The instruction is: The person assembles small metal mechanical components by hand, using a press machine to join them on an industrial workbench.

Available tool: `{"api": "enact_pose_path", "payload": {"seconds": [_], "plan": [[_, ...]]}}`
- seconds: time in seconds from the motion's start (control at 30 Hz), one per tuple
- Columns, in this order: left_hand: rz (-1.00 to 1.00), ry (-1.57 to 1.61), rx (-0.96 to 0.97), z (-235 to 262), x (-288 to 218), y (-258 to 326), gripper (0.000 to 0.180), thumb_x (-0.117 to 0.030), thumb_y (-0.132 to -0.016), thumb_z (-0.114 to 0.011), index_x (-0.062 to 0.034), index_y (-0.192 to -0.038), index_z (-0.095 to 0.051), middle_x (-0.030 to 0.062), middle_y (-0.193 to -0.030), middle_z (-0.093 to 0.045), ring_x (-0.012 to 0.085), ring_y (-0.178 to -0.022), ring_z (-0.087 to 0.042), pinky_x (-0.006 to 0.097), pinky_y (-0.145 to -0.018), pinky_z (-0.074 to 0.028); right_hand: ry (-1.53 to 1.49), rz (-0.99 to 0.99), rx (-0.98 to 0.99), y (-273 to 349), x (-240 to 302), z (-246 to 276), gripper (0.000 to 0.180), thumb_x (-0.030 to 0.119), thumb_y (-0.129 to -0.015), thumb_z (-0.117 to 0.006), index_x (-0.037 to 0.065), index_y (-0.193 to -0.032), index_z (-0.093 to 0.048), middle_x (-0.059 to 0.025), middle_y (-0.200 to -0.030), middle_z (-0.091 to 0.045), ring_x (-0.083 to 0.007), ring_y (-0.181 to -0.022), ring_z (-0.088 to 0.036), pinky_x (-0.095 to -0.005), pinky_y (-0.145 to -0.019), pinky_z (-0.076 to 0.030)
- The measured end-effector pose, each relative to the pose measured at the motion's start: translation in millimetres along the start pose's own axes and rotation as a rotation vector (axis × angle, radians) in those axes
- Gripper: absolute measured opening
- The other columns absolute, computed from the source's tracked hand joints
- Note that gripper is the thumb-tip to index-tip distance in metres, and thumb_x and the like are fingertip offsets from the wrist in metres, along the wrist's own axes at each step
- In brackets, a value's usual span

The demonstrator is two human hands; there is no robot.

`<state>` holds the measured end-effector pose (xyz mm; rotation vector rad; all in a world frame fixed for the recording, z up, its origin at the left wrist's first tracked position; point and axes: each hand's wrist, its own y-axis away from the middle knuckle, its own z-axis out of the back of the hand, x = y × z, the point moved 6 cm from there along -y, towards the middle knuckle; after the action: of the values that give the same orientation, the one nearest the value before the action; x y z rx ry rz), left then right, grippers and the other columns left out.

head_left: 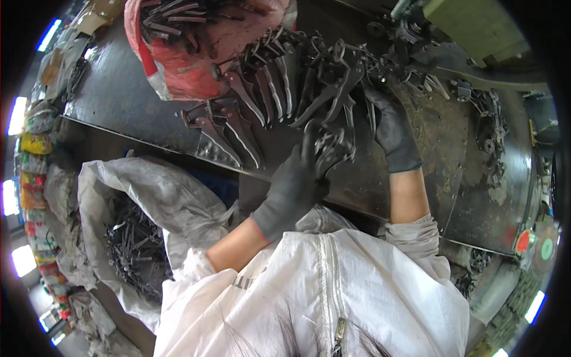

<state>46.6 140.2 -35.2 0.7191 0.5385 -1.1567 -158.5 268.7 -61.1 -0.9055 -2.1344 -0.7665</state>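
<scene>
The left hand (295, 189), in a dark grey glove, grasps a small cluster of metal parts (336, 150) above the near edge of the counter (134, 116). The right hand (395, 131), gloved alike, is farther off and to the right, its fingers at the right end of a row of plier-like tools (266, 89); whether they are clenched on one cannot be told. The row runs leftward across the middle of the counter, handles pointing near, with two tools set a little apart at its left end. On the right side lie more metal pieces (491, 134), and a pale green machine part (476, 28) stands at the far right. Far left of the row, a red-and-white bag (193, 82) holds dark strips (172, 25). Near left, a whitish sack (156, 181) holds dark metal pieces (138, 250). A few dark letters (250, 278) are printed on the left front of the white jacket (380, 279), partly lost in folds. Along the left edge, colourful packs (34, 182) are too small to read.
</scene>
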Motion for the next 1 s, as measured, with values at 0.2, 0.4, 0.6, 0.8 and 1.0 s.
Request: {"api": "enact_pose_path", "payload": {"seconds": [0.2,0.4,0.6,0.8,1.0], "plan": [[-0.297,0.09,-0.623,87,25,66,0.098,-0.003,-0.083,-0.075,0.0012,-0.163,-0.018,0.0188,-0.141,-0.054,0.028,-0.129,-0.058,0.035,-0.106,-0.048,0.279,0.256,-0.003,-11,11,-19,0.031,0.012,-0.101,-0.067,0.0,-0.129,-0.066,-0.0087,-0.121,-0.073,-0.0171,-0.11,-0.07,-0.0317,-0.098,-0.056],[0.095,0.791,-0.765,130,107,10,0.074,-0.005,-0.093,-0.073,0.0019,-0.156,-0.034,0.0129,-0.135,-0.056,0.02,-0.117,-0.061,0.032,-0.097,-0.052,-0.01,-0.047,0.061,-60,-18,-61,0.028,0.008,-0.095,-0.073,0.008,-0.123,-0.071,-0.0063,-0.113,-0.076,-0.0172,-0.104,-0.072,-0.0328,-0.091,-0.058],[0.082,1.438,-0.677,111,173,-8,0.049,-0.01,-0.094,-0.075,-0.0027,-0.135,-0.049,0.0079,-0.117,-0.065,0.0146,-0.095,-0.065,0.029,-0.078,-0.054,0.062,-0.154,0.195,-104,-37,-90,0.033,0.002,-0.092,-0.075,0.01,-0.123,-0.071,-0.0059,-0.115,-0.076,-0.0178,-0.104,-0.072,-0.0346,-0.093,-0.057],[-0.025,1.288,-1.022,119,127,-31,0.029,-0.018,-0.097,-0.073,-0.0038,-0.12,-0.063,0.0038,-0.107,-0.07,0.0151,-0.093,-0.068,0.031,-0.077,-0.057,0.716,0.667,0.517,-91,-53,-142,0.033,0.011,-0.097,-0.07,0.007,-0.129,-0.067,-0.005,-0.117,-0.074,-0.016,-0.106,-0.071,-0.0338,-0.094,-0.056],[-0.014,1.615,-0.637,132,131,-48,0.061,-0.007,-0.09,-0.081,-0.0056,-0.14,-0.046,0.0078,-0.126,-0.062,0.0132,-0.101,-0.065,0.029,-0.085,-0.054,0.156,-0.095,0.411,-119,-94,-167,0.023,0.014,-0.098,-0.071,0.004,-0.119,-0.07,-0.0051,-0.108,-0.074,-0.0144,-0.091,-0.072,-0.0336,-0.084,-0.058]]}}
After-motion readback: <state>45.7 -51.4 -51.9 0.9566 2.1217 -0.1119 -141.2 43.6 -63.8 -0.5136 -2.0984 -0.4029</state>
